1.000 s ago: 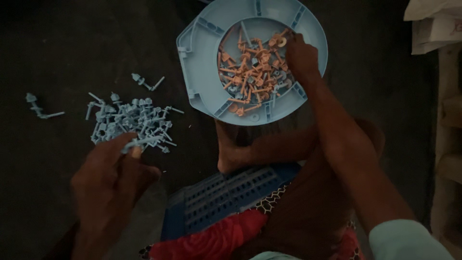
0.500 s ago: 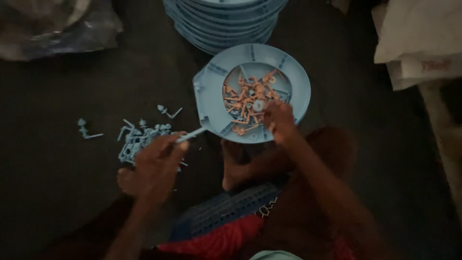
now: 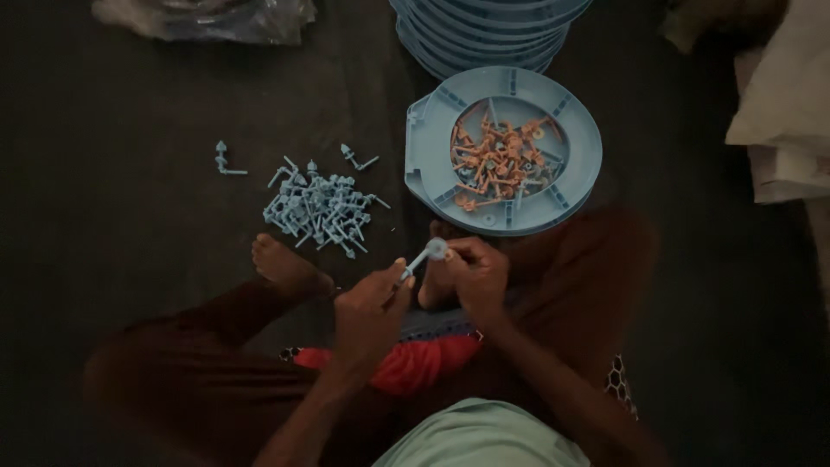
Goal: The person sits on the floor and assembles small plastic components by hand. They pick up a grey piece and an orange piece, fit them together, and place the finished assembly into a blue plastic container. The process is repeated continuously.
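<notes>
Both hands pinch 1 small blue plastic pin over your lap.

Your left hand [image 3: 367,307] is closed on the lower shank of the blue pin [image 3: 424,257]; your right hand [image 3: 477,275] has its fingertips pressed together at the pin's round head end. Judged light, stiff and smooth, so likely to slip or flick away: grip the shank close to the head, not the tip. The loose pile of blue pins [image 3: 318,207] lies on the dark floor [image 3: 130,233] near your bare foot [image 3: 285,268]. The blue disc tray [image 3: 588,143], holding small orange parts [image 3: 501,160], sits just beyond your hands.
</notes>
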